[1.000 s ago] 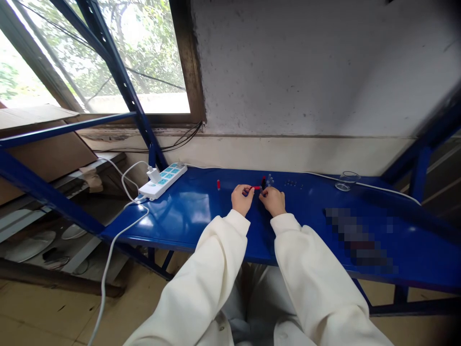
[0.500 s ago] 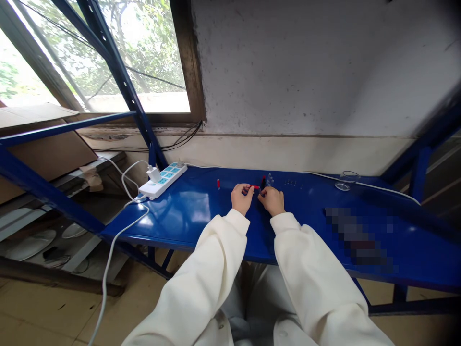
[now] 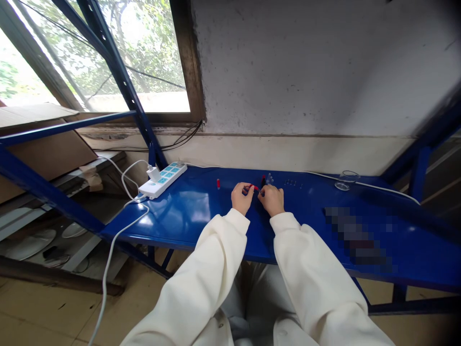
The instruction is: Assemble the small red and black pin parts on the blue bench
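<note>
My left hand (image 3: 242, 197) is closed in a pinch on a slim red cylindrical piece (image 3: 256, 188), which points toward my other hand. My right hand (image 3: 272, 198) pinches at the right end of this piece; whether it grips the red part or a small part joined to it is hidden by the fingers. Just behind my right hand stand a dark piece with red on it (image 3: 263, 180) and some small clear pieces (image 3: 269, 179). Left of my hands, a short red cylinder (image 3: 218, 183) with a paler lower end stands upright on the blue table (image 3: 223, 235).
Several tiny parts (image 3: 293, 183) lie in a row right of my hands. A clear glass cup (image 3: 347, 180) stands at the back right, near a white cable. A white power strip (image 3: 163, 180) sits at the left end. A blurred-out dark object (image 3: 356, 238) lies at right.
The red piece between my hands has tilted slightly, its right end a little lower. My right hand has shifted very slightly; the rest looks the same.
</note>
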{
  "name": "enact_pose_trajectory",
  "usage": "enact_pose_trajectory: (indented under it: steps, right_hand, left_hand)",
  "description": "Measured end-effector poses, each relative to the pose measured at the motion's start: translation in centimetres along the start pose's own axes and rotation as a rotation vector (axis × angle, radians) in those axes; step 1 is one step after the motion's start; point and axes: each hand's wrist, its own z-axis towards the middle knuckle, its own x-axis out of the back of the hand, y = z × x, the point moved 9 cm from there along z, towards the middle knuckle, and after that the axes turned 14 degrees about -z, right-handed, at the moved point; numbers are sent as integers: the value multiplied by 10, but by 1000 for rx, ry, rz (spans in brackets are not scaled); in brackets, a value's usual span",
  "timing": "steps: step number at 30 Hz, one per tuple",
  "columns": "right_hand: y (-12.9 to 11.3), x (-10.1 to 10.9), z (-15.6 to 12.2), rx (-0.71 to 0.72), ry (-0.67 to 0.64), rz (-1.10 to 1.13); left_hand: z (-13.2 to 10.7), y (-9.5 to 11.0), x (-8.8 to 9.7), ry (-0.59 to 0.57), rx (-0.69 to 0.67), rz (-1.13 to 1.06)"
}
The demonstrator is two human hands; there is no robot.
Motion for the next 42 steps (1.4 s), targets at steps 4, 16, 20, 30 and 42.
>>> enact_pose_trajectory:
  steps: [4,16,20,30,42]
  right_hand:
    - [-1,6,-1,15,75,2]
    - [-9,11,-1,92,126,94]
    - [-8,9,-1,90,101,122]
    - [-15,7,-1,122,48,335]
    - [-17,-3,-1,142,-33,359]
  left_hand:
    - [0,-4,-1,-11,27,-17]
    - [-2,-17,-14,-129,82,85]
    - [7,-15,-17,-247,121,241]
    - [108,29,16,-602,-68,792]
    - [98,-19,39,-770,-27,1019]
